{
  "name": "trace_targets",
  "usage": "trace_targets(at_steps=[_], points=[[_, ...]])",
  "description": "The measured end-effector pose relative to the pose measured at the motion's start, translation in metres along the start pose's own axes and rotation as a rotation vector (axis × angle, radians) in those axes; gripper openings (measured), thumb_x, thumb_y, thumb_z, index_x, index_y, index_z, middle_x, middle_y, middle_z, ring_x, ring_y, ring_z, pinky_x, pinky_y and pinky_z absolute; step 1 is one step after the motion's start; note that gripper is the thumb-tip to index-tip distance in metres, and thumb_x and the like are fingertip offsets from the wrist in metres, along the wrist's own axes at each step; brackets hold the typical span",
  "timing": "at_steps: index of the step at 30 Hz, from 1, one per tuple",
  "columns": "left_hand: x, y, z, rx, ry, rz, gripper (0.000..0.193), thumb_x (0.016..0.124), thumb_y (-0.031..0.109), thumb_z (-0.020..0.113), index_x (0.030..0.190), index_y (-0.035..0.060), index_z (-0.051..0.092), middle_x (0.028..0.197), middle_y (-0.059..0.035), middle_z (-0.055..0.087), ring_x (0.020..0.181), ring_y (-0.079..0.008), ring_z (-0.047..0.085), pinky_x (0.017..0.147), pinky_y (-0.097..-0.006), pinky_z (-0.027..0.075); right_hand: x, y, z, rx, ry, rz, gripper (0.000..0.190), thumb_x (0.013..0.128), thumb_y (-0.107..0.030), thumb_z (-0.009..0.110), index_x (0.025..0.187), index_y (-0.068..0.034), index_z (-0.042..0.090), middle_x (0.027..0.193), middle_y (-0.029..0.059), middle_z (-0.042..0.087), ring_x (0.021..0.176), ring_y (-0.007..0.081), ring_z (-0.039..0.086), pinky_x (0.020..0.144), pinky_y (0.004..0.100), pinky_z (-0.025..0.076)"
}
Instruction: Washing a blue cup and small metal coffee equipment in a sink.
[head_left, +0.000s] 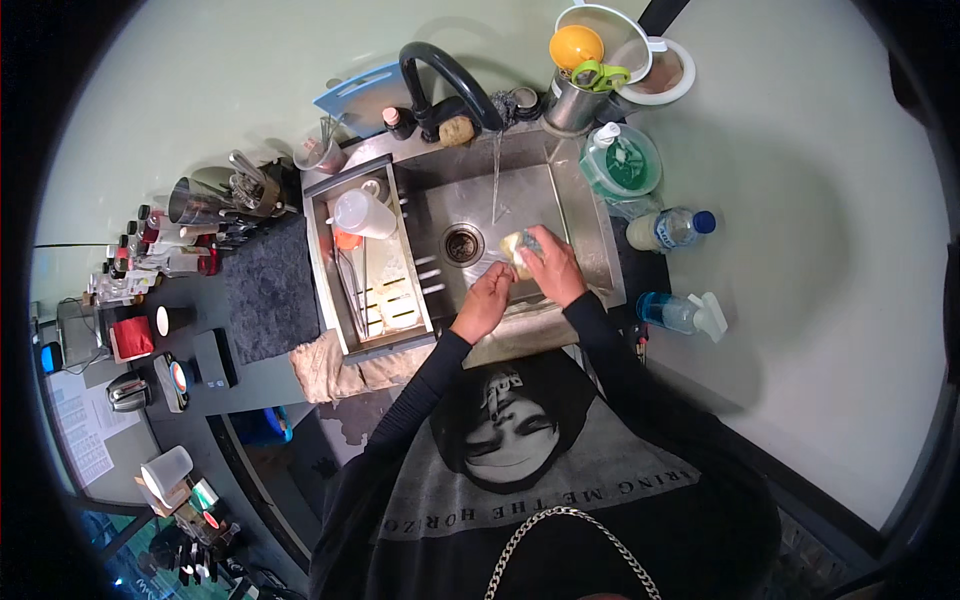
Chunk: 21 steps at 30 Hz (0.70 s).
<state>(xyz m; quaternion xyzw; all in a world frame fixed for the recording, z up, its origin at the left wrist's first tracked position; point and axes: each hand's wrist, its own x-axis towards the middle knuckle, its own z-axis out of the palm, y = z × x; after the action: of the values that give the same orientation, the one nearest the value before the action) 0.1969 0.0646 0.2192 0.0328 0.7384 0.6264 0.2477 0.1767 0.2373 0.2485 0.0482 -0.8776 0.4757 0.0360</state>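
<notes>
Over the stainless steel sink (525, 187), my right hand (553, 266) grips a yellowish sponge (516, 247) with some white on it, perhaps foam. My left hand (486, 301) is closed just left of it, its fingertips at the sponge's lower edge; whether it holds a small thing is hidden. Water runs in a thin stream (496, 176) from the black faucet (450, 71) into the basin, beyond my hands. The round drain (463, 244) lies to the left of my hands.
Left in the sink, a tray (324, 277) holds a translucent plastic cup (364, 213) and long metal utensils (349, 289). A green soap container (626, 161), a capped bottle (667, 229) and a spray bottle (679, 313) stand right. A dark cloth (270, 289) lies left.
</notes>
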Motion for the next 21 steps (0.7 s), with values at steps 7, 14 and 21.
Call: trace_targets(at_steps=[7, 14, 21], points=[[-0.009, -0.011, -0.004, -0.022, -0.012, -0.036, 0.024, 0.104, 0.024, 0.040, 0.096, 0.0061, 0.054, 0.059, 0.0019, 0.042, 0.051, -0.0079, 0.042, 0.049, -0.0275, 0.036, 0.006, -0.009, 0.006, -0.074, -0.123, 0.072, 0.026, 0.079, -0.006, 0.064, 0.099, -0.001, 0.049, 0.097, 0.0240, 0.060, 0.093, 0.0459, 0.057, 0.078, 0.0504, 0.046], [-0.014, -0.017, -0.020, 0.056, 0.054, -0.079, 0.026, 0.103, 0.023, 0.041, 0.095, 0.0037, 0.056, 0.061, -0.0064, 0.049, 0.055, -0.0153, 0.049, 0.056, -0.0333, 0.042, 0.009, -0.005, 0.008, -0.172, -0.228, -0.138, 0.028, 0.079, -0.008, 0.064, 0.104, -0.005, 0.053, 0.100, 0.0185, 0.061, 0.094, 0.0425, 0.059, 0.078, 0.0484, 0.049], [-0.010, 0.006, -0.013, -0.293, -0.190, -0.177, 0.023, 0.105, 0.030, 0.044, 0.105, 0.0096, 0.055, 0.064, 0.0049, 0.042, 0.048, -0.0045, 0.036, 0.044, -0.0205, 0.030, 0.018, 0.029, 0.018, 0.971, -0.207, 0.471, 0.023, 0.100, -0.025, 0.056, 0.116, -0.009, 0.058, 0.096, -0.0016, 0.063, 0.074, 0.0050, 0.058, 0.059, 0.0212, 0.048]])
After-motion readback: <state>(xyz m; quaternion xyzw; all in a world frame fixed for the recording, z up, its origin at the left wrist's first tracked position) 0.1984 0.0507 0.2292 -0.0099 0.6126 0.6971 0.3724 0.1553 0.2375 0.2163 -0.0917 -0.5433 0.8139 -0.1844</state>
